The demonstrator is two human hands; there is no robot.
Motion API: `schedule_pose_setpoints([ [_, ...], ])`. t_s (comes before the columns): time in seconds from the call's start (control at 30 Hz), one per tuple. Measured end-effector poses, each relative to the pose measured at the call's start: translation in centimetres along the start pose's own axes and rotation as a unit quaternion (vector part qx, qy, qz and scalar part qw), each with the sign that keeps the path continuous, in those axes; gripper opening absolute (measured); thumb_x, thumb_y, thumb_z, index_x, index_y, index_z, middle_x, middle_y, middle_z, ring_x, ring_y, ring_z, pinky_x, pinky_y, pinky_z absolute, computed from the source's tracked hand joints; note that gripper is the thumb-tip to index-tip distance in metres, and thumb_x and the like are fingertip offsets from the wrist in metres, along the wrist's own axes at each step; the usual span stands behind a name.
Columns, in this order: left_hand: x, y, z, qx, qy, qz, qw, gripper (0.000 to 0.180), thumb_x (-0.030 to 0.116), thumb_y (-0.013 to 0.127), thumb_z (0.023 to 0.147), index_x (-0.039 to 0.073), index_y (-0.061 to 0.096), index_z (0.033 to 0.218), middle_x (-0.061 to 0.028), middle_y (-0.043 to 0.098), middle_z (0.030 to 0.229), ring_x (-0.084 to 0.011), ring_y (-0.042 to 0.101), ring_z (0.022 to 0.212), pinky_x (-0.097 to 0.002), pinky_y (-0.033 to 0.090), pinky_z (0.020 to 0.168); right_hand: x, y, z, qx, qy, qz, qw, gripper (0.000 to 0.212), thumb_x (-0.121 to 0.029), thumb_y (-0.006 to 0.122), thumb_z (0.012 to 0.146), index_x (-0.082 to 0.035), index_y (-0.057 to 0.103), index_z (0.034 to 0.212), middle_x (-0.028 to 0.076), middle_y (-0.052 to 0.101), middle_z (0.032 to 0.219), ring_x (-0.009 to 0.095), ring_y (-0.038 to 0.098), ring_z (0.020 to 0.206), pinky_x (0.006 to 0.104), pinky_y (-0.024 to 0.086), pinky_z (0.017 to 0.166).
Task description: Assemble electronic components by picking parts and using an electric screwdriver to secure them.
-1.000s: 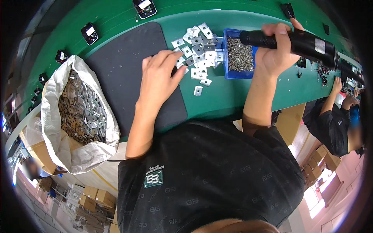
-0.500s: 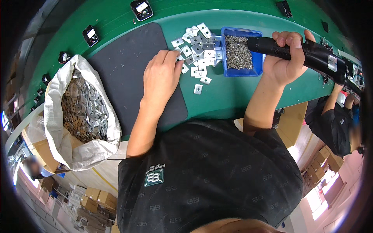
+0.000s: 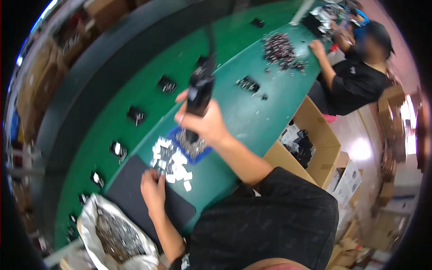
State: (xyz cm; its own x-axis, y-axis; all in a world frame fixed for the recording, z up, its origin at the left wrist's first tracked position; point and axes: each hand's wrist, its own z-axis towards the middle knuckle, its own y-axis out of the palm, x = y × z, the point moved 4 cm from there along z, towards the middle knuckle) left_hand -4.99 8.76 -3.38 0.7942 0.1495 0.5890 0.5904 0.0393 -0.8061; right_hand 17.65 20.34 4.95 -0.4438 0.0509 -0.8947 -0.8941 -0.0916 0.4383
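Observation:
A black electric screwdriver [image 3: 196, 100] is gripped in my right hand [image 3: 208, 123], raised above the blue bin [image 3: 200, 158] of small screws, its lower end over the bin. A pile of flat metal clips with holes [image 3: 171, 158] lies to the left of the bin, glaring white in places. At the pile's near left edge, my left hand [image 3: 154, 189] rests over the dark mat [image 3: 130, 177] with thumb and fingers drawn together. What sits between those fingertips is blurred and too small to make out.
An open white sack [image 3: 92, 225] full of metal parts stands at the lower left. Black device housings [image 3: 136, 115] line the green surface beyond the table edge. Small dark parts [image 3: 279, 49] are heaped farther off, near a co-worker [image 3: 355, 74]. A cardboard box [image 3: 326, 150] stands at right.
My view has swung toward the right, showing the co-worker and box. The screwdriver in my right hand has turned from lying sideways to nearly upright. My left hand stays by the clips.

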Motion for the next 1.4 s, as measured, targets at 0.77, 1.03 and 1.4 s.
schedule_pose_setpoints([
  [0.77, -0.1, -1.4, 2.8, 0.129, 0.000, -0.190, 0.973, 0.014, 0.012, 0.068, 0.081, 0.000, 0.064, 0.087, -0.0099, 0.069, 0.080, -0.0153, 0.067, 0.076, -0.0270, 0.051, 0.068, -4.2, -4.6, -0.9, 0.029, -0.093, 0.006, 0.995, 0.036, -0.001, 0.066, 0.072, 0.001, 0.054, 0.106, 0.005, 0.060, 0.074, 0.012, 0.056, 0.062, 0.0264, 0.045, 0.062],
  [1.03, -1.6, -3.8, 15.6, 0.206, 0.070, -0.099, 0.971, 0.018, 0.016, 0.071, 0.073, 0.002, 0.068, 0.083, -0.0144, 0.067, 0.097, -0.0281, 0.065, 0.091, -0.0348, 0.050, 0.080, -2.9, -3.4, -2.2, 0.052, -0.111, 0.052, 0.991, 0.037, 0.002, 0.064, 0.074, 0.002, 0.049, 0.108, 0.007, 0.058, 0.073, 0.014, 0.054, 0.063, 0.0288, 0.045, 0.060],
  [1.4, -2.2, -1.0, 19.4, 0.154, 0.050, -0.052, 0.985, 0.016, 0.018, 0.071, 0.070, 0.003, 0.070, 0.078, -0.0176, 0.063, 0.109, -0.0326, 0.061, 0.100, -0.0380, 0.046, 0.089, -2.3, -3.6, -2.2, 0.059, -0.116, 0.027, 0.991, 0.038, 0.002, 0.065, 0.073, 0.001, 0.049, 0.108, 0.007, 0.056, 0.072, 0.015, 0.054, 0.062, 0.0279, 0.044, 0.059],
])
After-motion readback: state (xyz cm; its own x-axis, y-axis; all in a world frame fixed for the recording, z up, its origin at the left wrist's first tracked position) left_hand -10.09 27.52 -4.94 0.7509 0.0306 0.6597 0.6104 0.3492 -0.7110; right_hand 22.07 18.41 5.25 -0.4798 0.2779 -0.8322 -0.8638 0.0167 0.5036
